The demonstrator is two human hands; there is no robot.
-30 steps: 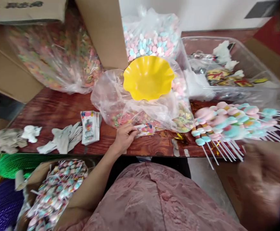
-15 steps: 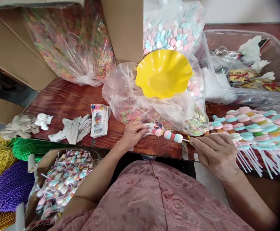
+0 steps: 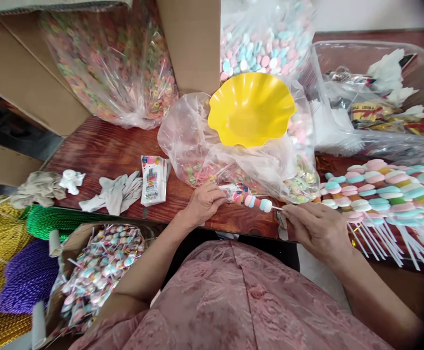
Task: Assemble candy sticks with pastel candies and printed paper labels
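I observe the left hand [image 3: 206, 201] pinching a clear, colourfully printed plastic wrapper [image 3: 235, 192]; the right hand [image 3: 319, 231] pinches the thin white stick [image 3: 276, 208] of a pink-and-blue candy skewer [image 3: 257, 203], partly inside the wrapper.

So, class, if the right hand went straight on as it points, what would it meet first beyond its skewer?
Past the skewer, the right hand would probably meet the wrapper in the left hand; depth is unclear.

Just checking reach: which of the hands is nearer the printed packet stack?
Left. The left hand is just right of the packet stack; the right hand is farther right, holding a stick.
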